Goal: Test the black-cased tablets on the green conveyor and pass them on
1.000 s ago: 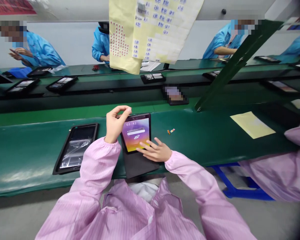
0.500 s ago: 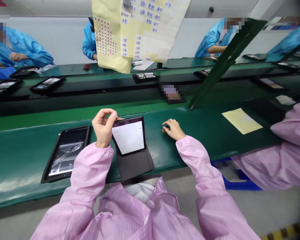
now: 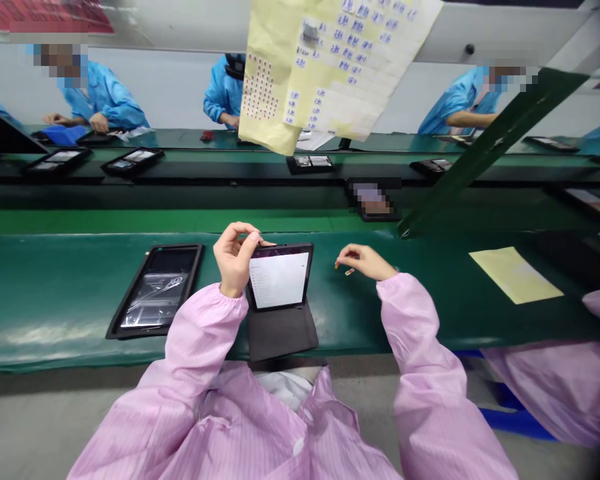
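Note:
A tablet (image 3: 279,280) with a lit white list on its screen stands tilted in its dark folding cover (image 3: 283,332). My left hand (image 3: 234,261) is at the tablet's top left corner, thumb and index finger pinched together. Whatever may be between those fingertips is too small to make out. To the right of the tablet, my right hand (image 3: 367,261) pinches a small orange card-like piece (image 3: 337,265) just over the table. A second small piece, white and orange (image 3: 349,272), lies under that hand's fingers.
Left of the tablet lies a black tray (image 3: 196,267) holding a film-wrapped device (image 3: 155,293). A yellow paper sheet (image 3: 516,275) lies at right. Sheets with handwriting (image 3: 325,80) hang overhead. A green post (image 3: 490,153) rises at right. Co-workers in blue sit across; a pink sleeve (image 3: 555,380) is at right.
My right hand's fingers have closed on the orange piece, and a second small piece now shows below them. My left hand stays at the tablet's corner. The camera view has shifted.

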The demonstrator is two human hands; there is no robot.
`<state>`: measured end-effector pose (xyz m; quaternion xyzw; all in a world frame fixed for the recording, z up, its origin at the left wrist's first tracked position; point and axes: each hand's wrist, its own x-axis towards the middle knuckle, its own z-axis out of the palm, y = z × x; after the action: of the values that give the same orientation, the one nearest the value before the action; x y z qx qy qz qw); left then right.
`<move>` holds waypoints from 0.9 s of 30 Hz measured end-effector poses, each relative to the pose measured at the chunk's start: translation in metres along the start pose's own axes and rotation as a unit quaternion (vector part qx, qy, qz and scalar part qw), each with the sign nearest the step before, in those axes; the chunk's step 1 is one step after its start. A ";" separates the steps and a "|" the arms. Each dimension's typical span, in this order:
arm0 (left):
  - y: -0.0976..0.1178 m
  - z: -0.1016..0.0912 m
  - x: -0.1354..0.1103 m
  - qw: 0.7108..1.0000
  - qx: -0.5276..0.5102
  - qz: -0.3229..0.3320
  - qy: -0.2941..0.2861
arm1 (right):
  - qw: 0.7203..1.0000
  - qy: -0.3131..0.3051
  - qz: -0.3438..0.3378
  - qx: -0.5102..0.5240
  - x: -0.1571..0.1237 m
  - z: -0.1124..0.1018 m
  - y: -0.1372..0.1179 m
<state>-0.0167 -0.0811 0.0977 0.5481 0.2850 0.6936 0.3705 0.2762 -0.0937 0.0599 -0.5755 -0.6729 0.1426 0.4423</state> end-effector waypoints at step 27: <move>0.006 -0.002 -0.007 0.996 -0.030 0.080 0.003 | 0.955 -0.219 -0.186 0.069 0.040 0.036 -0.179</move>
<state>-0.0193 -0.0901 0.0977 0.5558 0.2198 0.7309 0.3295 0.1355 -0.0997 0.1819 -0.3628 -0.8370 0.2267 0.3411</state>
